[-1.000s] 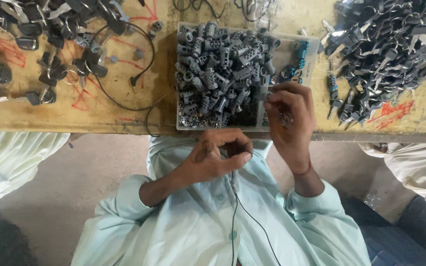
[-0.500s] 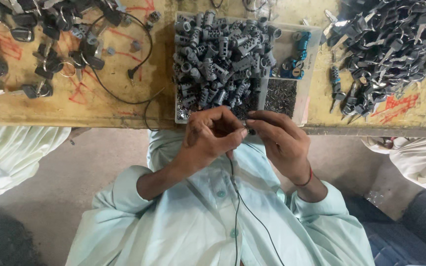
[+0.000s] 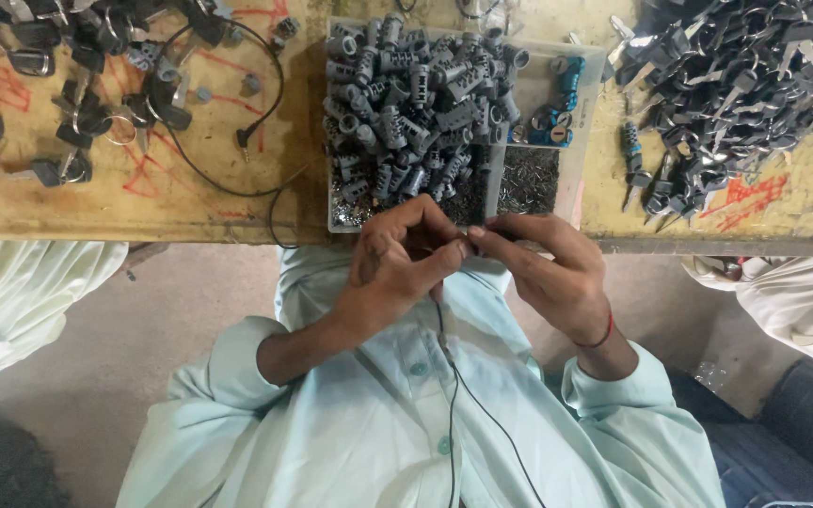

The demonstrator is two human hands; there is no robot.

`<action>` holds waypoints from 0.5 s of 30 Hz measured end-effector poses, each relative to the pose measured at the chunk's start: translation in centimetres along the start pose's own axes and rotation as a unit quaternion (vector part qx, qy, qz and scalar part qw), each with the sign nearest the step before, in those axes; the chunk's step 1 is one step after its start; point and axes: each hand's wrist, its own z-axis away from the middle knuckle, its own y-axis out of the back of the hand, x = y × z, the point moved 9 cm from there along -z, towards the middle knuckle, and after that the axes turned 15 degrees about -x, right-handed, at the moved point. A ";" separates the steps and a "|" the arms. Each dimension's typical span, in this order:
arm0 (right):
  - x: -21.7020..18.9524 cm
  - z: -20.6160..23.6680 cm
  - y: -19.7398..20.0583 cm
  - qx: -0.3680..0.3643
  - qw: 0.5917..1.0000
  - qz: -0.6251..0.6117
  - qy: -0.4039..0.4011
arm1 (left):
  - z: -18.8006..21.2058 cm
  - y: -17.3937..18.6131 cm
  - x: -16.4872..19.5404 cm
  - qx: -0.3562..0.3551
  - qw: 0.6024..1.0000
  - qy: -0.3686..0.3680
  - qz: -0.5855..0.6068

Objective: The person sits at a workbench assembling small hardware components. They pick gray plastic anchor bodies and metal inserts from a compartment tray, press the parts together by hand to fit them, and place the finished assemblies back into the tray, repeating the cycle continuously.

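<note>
My left hand (image 3: 392, 268) and my right hand (image 3: 552, 273) meet fingertip to fingertip just below the table's near edge. Both pinch one small part between them, which the fingers mostly hide. A thin black wire (image 3: 468, 395) runs from the hands down my pale green shirt. Right above the hands stands a clear divided tray (image 3: 328, 193). It holds a heap of grey ribbed cylinders (image 3: 406, 94), a few blue parts (image 3: 557, 103) and tiny dark metal bits (image 3: 529, 179).
On the yellow wooden table (image 3: 190, 202), a pile of dark keys (image 3: 736, 75) lies at the right. Black key heads and rings (image 3: 68, 113) with a black cable (image 3: 228, 174) lie at the left. Other people's light clothing shows at the left (image 3: 21, 292) and right (image 3: 792, 301).
My right hand has come back from the tray to meet my left hand. Both hands now pinch together closer to the table edge.
</note>
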 end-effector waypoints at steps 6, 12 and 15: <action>-0.3 -1.1 0.4 0.020 0.989 -0.047 -0.136 | 0.6 -1.9 3.1 0.014 0.975 -0.191 -0.112; 5.8 -3.1 3.3 -0.069 0.979 0.025 -0.188 | 0.7 -0.1 3.7 0.033 0.956 -0.144 -0.254; 10.1 -6.2 4.2 -0.009 0.947 0.277 -0.162 | 0.5 -0.9 3.7 -0.012 0.952 -0.161 -0.260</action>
